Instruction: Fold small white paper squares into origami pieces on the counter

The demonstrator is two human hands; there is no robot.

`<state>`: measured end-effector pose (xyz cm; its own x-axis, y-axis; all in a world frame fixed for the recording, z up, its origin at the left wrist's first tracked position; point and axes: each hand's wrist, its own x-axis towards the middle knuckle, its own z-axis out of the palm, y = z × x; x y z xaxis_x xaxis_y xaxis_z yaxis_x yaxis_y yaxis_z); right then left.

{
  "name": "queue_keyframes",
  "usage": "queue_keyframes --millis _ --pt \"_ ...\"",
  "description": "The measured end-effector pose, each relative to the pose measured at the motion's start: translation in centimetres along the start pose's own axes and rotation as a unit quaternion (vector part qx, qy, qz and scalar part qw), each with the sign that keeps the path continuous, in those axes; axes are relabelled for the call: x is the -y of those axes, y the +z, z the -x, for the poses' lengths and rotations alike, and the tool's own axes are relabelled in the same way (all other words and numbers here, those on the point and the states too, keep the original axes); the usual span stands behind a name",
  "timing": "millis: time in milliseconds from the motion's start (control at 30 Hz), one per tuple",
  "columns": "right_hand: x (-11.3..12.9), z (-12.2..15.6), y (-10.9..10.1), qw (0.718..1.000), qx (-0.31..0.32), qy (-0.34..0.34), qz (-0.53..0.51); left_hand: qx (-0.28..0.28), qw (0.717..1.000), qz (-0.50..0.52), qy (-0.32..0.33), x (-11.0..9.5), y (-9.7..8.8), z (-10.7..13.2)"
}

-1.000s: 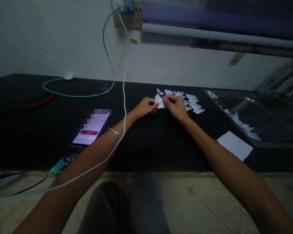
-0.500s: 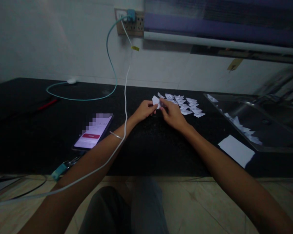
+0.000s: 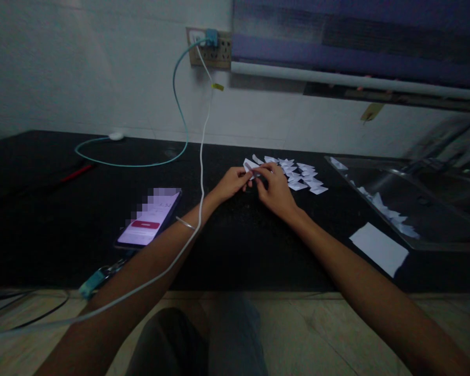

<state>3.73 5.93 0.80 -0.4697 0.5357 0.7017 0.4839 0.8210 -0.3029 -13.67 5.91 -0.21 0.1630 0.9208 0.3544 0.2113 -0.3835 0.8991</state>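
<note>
A small folded piece of white paper [image 3: 249,164] is held up just above the dark counter. My left hand [image 3: 232,184] pinches its lower left side between thumb and fingers. My right hand [image 3: 277,192] is closed at the paper's right side, index finger bent over it and thumb below. The fingers partly hide the folds. Right behind my right hand lie several folded white paper pieces [image 3: 306,175] in overlapping rows. A stack of flat white paper [image 3: 379,249] rests to the right of my right forearm.
A lit phone [image 3: 151,222] and keys with a teal tag [image 3: 92,283] lie by my left forearm. A white cable [image 3: 202,172] hangs across that arm. More folded papers [image 3: 389,211] line the edge of the steel sink [image 3: 446,209]. A teal cable [image 3: 141,165] loops at the back.
The paper in my hands has tilted and now looks narrower. My right fingers have shifted over it, with the index finger more bent. The whole view has dropped slightly.
</note>
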Motion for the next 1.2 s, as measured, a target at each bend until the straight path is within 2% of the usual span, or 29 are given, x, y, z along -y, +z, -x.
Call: queue_keyframes --millis 133,233,333,433,567,667,733,800,900,967,1033,1200 --pt "-0.3 0.2 0.0 0.999 0.017 -0.026 0.021 0.008 0.999 0.025 -0.028 -0.1 -0.2 0.0" --pt "-0.6 0.4 0.0 0.999 0.025 -0.021 0.039 0.023 0.994 0.084 -0.061 -0.6 -0.3 0.3" --pt "-0.6 0.4 -0.1 0.999 0.025 -0.016 0.044 0.015 0.990 0.122 -0.069 -1.0 -0.1 0.4" --pt "-0.4 0.4 -0.2 0.999 0.025 -0.015 0.038 -0.007 0.992 0.087 -0.093 -0.9 0.2 0.3" --pt "-0.4 0.2 -0.1 1.000 0.021 -0.008 0.000 -0.042 0.996 0.030 -0.075 -0.6 0.2 0.1" --pt "-0.7 0.0 0.2 0.995 -0.020 0.045 -0.085 -0.068 0.997 0.002 -0.048 -0.5 0.2 0.1" --pt "-1.1 -0.2 0.5 0.977 -0.068 0.124 -0.159 -0.083 0.996 -0.020 -0.025 -0.3 0.2 0.1" --pt "-1.3 -0.4 0.8 0.943 -0.088 0.220 -0.233 -0.089 0.994 -0.058 0.008 0.0 0.2 0.2" --pt "-1.4 -0.5 1.2 0.895 -0.029 0.317 -0.312 -0.064 0.986 -0.127 0.082 0.5 0.3 0.3" --pt "-1.3 -0.4 1.3 0.880 0.011 0.329 -0.343 -0.039 0.982 -0.147 0.115 0.7 0.3 0.3" --pt "-1.2 -0.3 1.3 0.874 0.024 0.317 -0.367 -0.031 0.982 -0.145 0.121 0.7 0.3 0.4" --pt "-1.6 -0.2 1.2 0.876 0.016 0.282 -0.391 -0.038 0.993 -0.083 0.076 0.1 0.3 0.5"
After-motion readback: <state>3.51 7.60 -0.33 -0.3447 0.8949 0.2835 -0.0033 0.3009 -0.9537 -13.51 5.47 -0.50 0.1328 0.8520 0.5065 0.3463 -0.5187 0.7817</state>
